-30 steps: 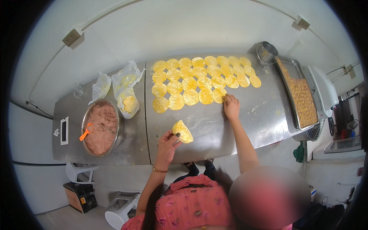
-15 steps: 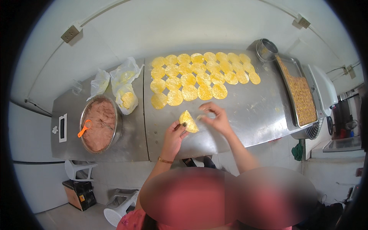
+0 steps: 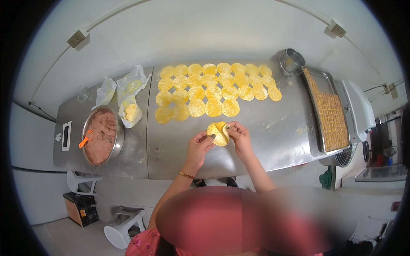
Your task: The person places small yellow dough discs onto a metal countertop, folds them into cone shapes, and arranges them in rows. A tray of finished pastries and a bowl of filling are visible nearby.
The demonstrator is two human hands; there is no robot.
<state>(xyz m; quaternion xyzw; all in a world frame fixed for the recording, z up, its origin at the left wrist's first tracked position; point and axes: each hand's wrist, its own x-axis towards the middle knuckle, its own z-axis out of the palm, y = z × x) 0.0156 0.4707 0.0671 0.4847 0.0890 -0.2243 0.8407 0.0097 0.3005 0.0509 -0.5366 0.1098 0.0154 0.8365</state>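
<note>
My left hand (image 3: 200, 146) pinches the lower left side of a folded yellow dough wrapper (image 3: 218, 137) above the steel table. On its other side, my right hand (image 3: 240, 137) grips the raised right edge between thumb and fingers. A gap shows at the top between the folded layers; I cannot tell how many there are. Beyond my hands, several flat round yellow wrappers (image 3: 196, 108) lie in rows on the table, close together or touching.
At left stands a metal bowl of pinkish filling (image 3: 102, 132) with an orange scoop (image 3: 86, 138), near plastic bags (image 3: 129, 104) and a small scale (image 3: 66, 135). Right lie a tray of small rolled pieces (image 3: 331, 121) and a metal pot (image 3: 292, 62). The steel table's (image 3: 273, 136) front edge runs beneath my forearms.
My right hand has come in from the right and taken hold of the folded wrapper. The half-moon in my left hand now opens at the top. The whole view has shifted slightly.
</note>
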